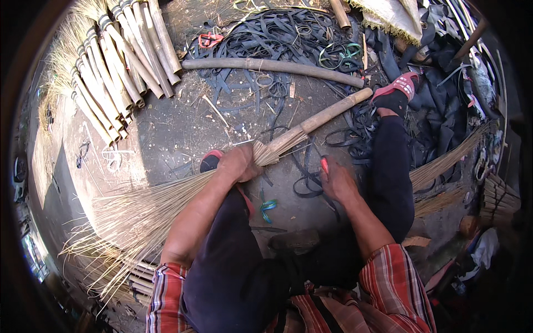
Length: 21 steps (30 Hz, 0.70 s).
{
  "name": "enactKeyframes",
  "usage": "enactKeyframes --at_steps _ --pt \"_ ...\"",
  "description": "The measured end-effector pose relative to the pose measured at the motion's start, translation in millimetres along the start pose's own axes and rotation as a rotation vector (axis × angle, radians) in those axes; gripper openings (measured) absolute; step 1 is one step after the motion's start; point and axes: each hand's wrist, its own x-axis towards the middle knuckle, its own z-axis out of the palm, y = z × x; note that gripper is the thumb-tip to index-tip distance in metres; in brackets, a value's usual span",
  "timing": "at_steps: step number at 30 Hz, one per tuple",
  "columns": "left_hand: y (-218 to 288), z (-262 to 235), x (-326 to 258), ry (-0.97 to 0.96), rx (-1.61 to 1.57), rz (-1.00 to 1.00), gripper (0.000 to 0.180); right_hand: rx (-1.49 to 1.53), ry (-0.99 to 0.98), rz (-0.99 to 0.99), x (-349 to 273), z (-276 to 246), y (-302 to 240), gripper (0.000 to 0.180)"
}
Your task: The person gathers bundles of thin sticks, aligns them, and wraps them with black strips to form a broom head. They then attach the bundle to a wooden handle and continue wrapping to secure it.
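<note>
My left hand is closed around a bundle of dry straw bristles, close to where their cut ends bunch around a bamboo handle. The long bristles fan out to the lower left, beneath my left forearm. The handle slants up to the right, its far end by my sandalled right foot. To the right of the bundle and apart from it, my right hand is closed on a small red-handled tool; its working end cannot be made out. Black rubber strips hang and lie between the two hands.
Several finished straw brooms lie in a row at the upper left. A heap of black rubber strips spreads at the far middle, behind a loose bamboo pole. Blue-green ribbon lies near my left foot. More bristles lie at the right.
</note>
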Motion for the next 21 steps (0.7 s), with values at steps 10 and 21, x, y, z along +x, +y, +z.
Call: enactKeyframes --at_steps 10,21 --pt "11.5 -12.6 0.3 -0.056 -0.097 -0.053 0.062 0.002 -0.109 -0.111 -19.1 18.6 -18.9 0.036" --pt "15.6 -1.0 -17.5 0.225 0.084 -0.025 0.064 0.172 -0.095 -0.028 -28.7 52.3 -52.3 0.039"
